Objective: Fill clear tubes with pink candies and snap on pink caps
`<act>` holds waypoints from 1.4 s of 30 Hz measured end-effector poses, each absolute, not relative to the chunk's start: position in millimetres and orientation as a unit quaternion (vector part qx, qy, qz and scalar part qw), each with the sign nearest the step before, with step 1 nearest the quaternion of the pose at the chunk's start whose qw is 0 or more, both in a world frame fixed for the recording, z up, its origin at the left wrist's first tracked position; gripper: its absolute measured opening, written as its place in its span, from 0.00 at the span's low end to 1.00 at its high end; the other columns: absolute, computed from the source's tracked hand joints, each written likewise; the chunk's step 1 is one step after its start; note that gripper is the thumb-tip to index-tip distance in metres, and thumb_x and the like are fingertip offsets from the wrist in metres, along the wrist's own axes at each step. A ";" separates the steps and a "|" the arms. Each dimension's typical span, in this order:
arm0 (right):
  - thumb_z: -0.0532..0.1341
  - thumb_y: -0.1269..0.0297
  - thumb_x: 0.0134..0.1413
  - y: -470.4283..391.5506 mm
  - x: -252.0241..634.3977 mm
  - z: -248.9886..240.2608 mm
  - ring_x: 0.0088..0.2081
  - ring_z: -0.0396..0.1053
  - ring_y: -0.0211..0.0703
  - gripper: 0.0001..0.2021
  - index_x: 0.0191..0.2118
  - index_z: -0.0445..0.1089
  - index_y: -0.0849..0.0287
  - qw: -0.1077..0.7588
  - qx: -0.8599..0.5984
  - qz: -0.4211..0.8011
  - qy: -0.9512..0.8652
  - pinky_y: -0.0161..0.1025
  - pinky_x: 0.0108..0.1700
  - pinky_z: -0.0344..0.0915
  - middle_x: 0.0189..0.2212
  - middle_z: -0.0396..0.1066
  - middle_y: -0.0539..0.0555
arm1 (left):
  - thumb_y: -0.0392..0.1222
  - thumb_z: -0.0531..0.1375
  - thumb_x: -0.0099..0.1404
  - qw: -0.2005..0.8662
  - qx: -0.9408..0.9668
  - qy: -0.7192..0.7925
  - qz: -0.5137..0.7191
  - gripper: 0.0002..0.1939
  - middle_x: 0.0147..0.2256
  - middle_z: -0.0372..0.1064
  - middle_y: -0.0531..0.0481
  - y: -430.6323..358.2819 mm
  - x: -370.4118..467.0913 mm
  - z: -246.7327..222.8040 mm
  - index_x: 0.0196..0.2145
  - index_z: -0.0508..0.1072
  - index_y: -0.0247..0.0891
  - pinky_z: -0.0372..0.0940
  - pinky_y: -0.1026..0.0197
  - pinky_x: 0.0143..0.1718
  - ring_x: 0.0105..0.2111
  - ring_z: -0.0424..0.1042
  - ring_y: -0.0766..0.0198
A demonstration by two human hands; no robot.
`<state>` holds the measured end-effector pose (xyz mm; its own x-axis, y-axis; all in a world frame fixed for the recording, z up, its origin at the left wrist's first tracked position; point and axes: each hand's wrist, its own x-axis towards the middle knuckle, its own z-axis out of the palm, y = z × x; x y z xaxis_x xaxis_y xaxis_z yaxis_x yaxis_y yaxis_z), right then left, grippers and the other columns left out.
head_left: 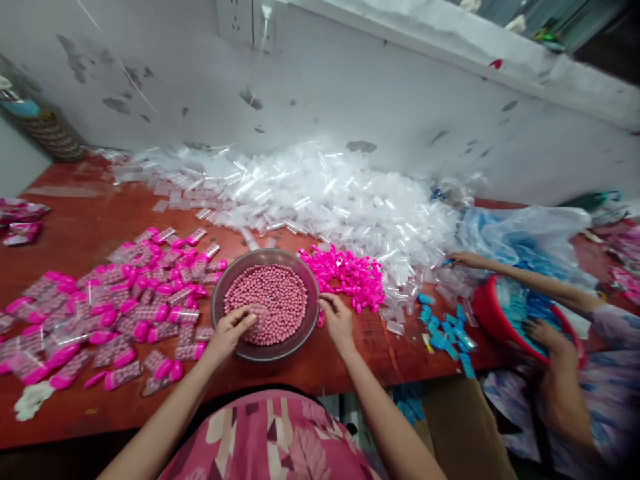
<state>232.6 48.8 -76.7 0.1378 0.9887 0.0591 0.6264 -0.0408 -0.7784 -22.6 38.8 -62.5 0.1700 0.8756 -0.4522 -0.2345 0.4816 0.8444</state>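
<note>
A round dark metal bowl (216,313) full of small pink beads (273,293) stands in front of me on the red table. My left hand (227,337) is closed on a small clear plastic container (259,319), held low over the beads at the bowl's left side. At the bowl's right rim, my right hand (339,321) has its fingers pinched, and a bit of a bright pink cap (321,318) shows at the fingertips. Just behind that hand lies a pile of pink caps (350,275). Many bead-filled containers with pink caps (145,293) are spread to the left.
A large heap of clear containers (320,187) lies along the wall. To the right, a co-worker's hands (550,337) work at a red bucket (487,320) of blue pieces. Blue-capped containers (447,333) lie nearby. A crumpled white scrap (34,400) sits at the left edge.
</note>
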 end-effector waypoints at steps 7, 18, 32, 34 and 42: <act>0.50 0.74 0.50 98.3 309.6 -117.6 0.46 0.60 0.47 0.15 0.43 0.66 0.63 0.120 -0.734 0.159 -0.649 0.43 0.47 0.54 0.44 0.66 0.61 | 0.46 0.60 0.51 0.730 0.316 0.480 0.369 0.17 0.36 0.71 0.49 41.7 4.4 -51.2 0.38 0.70 0.37 0.66 0.62 0.35 0.32 0.70 0.65; 0.52 0.57 0.52 92.1 303.9 -88.6 0.31 0.67 0.46 0.16 0.43 0.61 0.61 0.026 -0.760 0.147 -0.632 0.38 0.32 0.59 0.30 0.70 0.56 | 0.47 0.59 0.52 0.739 0.345 0.455 0.358 0.16 0.38 0.70 0.47 53.2 32.2 -35.8 0.38 0.70 0.36 0.64 0.62 0.38 0.36 0.68 0.63; 0.53 0.62 0.53 14.4 194.3 -26.4 0.52 0.57 0.44 0.24 0.56 0.51 0.52 0.272 -0.503 0.518 -0.636 0.45 0.53 0.54 0.51 0.60 0.52 | 0.48 0.60 0.52 0.756 0.307 0.428 0.388 0.17 0.32 0.68 0.48 39.9 35.1 -34.1 0.37 0.68 0.34 0.66 0.63 0.30 0.28 0.68 0.66; 0.54 0.60 0.52 16.0 196.1 -25.6 0.46 0.63 0.44 0.22 0.54 0.56 0.54 0.265 -0.506 0.554 -0.606 0.44 0.48 0.59 0.44 0.66 0.52 | 0.48 0.59 0.52 0.750 0.299 0.426 0.408 0.18 0.32 0.68 0.48 37.1 31.0 -32.0 0.37 0.68 0.34 0.66 0.62 0.32 0.29 0.69 0.65; 0.57 0.62 0.48 38.9 187.1 -19.2 0.49 0.61 0.44 0.20 0.50 0.62 0.54 0.303 -0.556 0.424 -0.647 0.45 0.53 0.53 0.48 0.64 0.54 | 0.47 0.57 0.55 0.692 0.393 0.425 0.431 0.15 0.34 0.68 0.48 27.4 19.4 -31.0 0.36 0.70 0.34 0.63 0.63 0.35 0.34 0.67 0.64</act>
<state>187.1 38.9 -19.2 -0.1981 0.9769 -0.0802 0.4631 0.0212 -0.8860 19.4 27.4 -31.0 0.2663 0.9310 -0.2498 -0.2620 0.3193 0.9107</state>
